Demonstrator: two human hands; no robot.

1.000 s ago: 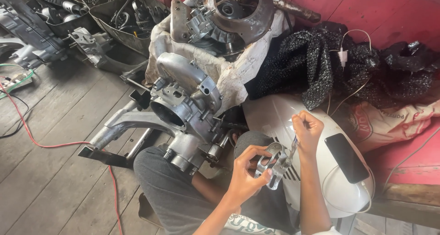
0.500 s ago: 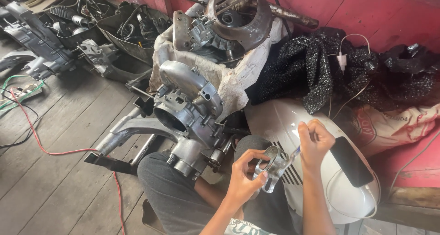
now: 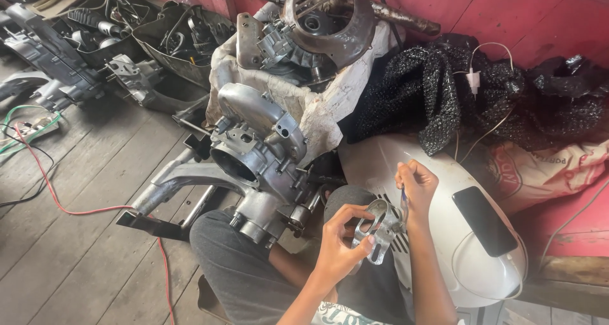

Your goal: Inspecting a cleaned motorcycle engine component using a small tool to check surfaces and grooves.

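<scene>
My left hand (image 3: 338, 246) grips a small silver metal bracket (image 3: 375, 227) with oval holes, held over my lap. My right hand (image 3: 415, 187) pinches a thin blue-handled tool (image 3: 403, 199) whose tip points down at the bracket. Just left of my hands, a grey engine casing (image 3: 257, 160) stands against my knees in grey trousers. A white rounded scooter body panel (image 3: 438, 173) lies under and behind my right hand.
A black phone (image 3: 484, 220) lies on the white panel, its white charger cable running up to a black knitted cloth (image 3: 419, 90). A rusty engine (image 3: 323, 20) sits on a white sack. Parts bins (image 3: 165, 39) stand far left; red wire (image 3: 57, 201) crosses the wooden floor.
My hands and the bracket stay close together, the right hand shifting slightly over the bracket. The view has drifted a little.
</scene>
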